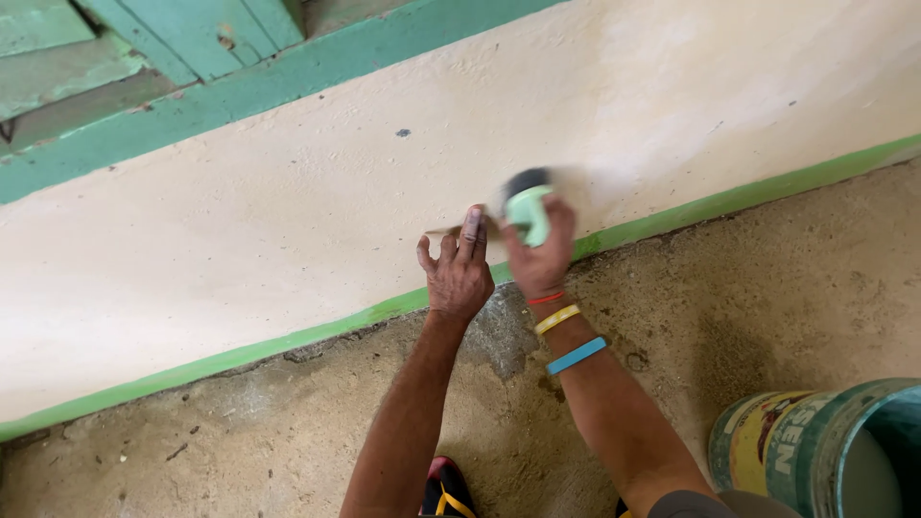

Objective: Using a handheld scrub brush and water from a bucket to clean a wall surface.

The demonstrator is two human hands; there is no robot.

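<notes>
My right hand [540, 257] is closed on a paintbrush [528, 203] with a pale green handle and a dark, blurred head, held against the cream wall [288, 221] just above the green strip [317, 331] at the wall's foot. My left hand [459, 270] lies right beside it, fingers stretched, pressing a thin flat strip [446, 230] to the wall. Red, yellow and blue bands circle my right wrist.
A rough bare concrete floor [240, 432] runs below the wall. A paint can [830, 446] lies tilted at the lower right. A green wooden frame [163, 67] sits at the upper left. My shoe [443, 489] shows at the bottom edge.
</notes>
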